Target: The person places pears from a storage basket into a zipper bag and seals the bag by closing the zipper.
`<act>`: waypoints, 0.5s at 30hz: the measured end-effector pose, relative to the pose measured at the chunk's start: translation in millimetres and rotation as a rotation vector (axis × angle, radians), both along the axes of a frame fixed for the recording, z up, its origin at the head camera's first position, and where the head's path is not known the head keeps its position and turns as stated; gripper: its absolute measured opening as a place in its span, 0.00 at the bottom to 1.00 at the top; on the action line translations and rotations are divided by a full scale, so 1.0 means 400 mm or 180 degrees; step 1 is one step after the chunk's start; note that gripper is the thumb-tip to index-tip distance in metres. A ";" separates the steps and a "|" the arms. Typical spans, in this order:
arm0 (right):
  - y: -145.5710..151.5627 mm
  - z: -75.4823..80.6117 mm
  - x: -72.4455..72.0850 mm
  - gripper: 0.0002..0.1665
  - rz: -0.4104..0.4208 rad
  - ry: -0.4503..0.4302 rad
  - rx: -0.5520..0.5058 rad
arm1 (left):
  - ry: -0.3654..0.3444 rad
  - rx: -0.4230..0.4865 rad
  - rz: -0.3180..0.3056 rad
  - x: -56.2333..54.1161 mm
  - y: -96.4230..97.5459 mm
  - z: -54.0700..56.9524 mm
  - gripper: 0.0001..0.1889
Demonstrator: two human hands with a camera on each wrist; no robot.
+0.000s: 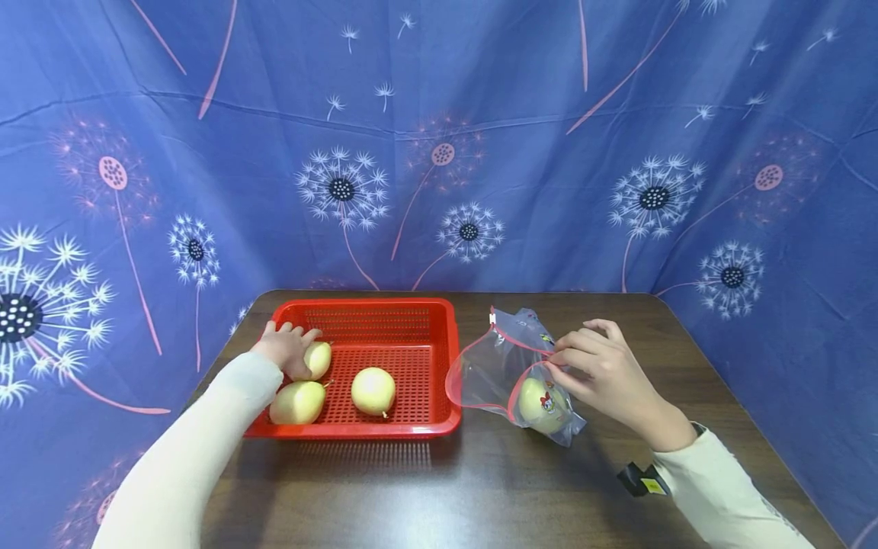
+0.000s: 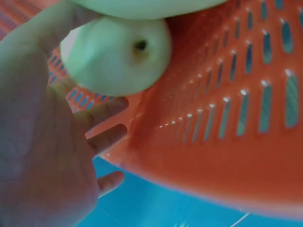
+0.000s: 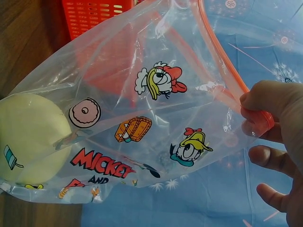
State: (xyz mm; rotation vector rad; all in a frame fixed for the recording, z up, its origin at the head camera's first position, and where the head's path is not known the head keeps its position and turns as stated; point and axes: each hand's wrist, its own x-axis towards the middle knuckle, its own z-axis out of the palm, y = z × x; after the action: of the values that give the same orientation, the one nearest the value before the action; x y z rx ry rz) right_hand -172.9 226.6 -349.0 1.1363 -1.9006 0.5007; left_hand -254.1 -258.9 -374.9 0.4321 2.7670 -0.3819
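Observation:
In the head view my left hand (image 1: 284, 351) reaches into the left end of the red plastic basket (image 1: 449, 366), fingers spread beside a pale yellow pear (image 1: 318, 360). The left wrist view has its fairly straight fingers (image 2: 106, 113) alongside that pear (image 2: 118, 56), which shows its dark blossom end. Two more pears, one front left (image 1: 297, 403) and one in the middle (image 1: 373, 392), lie in the basket. My right hand (image 1: 604, 374) pinches the red zip edge of a clear cartoon-printed zip bag (image 3: 109, 113) between thumb and fingertips. Inside the bag sits another pear (image 3: 33, 137), and its mouth gapes toward the basket.
The basket and bag rest side by side on a dark wooden table (image 1: 329, 488). A blue dandelion-print cloth (image 1: 411, 252) hangs behind and around the table. A black strap with a yellow label (image 1: 643, 482) is at my right wrist.

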 end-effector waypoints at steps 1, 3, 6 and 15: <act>0.001 -0.001 -0.001 0.23 0.0001 0.0009 -0.0002 | -0.0003 -0.0043 -0.0001 0.000 0.003 -0.004 0.44; 0.002 -0.003 -0.002 0.23 0.0001 0.0006 -0.0007 | 0.0015 -0.0113 -0.0046 0.000 0.010 -0.011 0.42; 0.002 -0.004 -0.003 0.23 0.0005 -0.0004 -0.0001 | 0.0087 -0.0150 -0.0154 0.002 0.017 -0.023 0.39; 0.001 0.002 0.003 0.23 -0.0030 -0.0078 0.0039 | 0.0188 -0.0107 -0.0271 -0.008 0.017 -0.037 0.36</act>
State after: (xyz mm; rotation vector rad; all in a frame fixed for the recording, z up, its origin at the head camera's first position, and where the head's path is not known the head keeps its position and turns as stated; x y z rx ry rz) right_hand -171.8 227.1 -348.2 1.1334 -1.9318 0.5003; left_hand -257.2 -252.2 -389.6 0.5401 2.8013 -0.4682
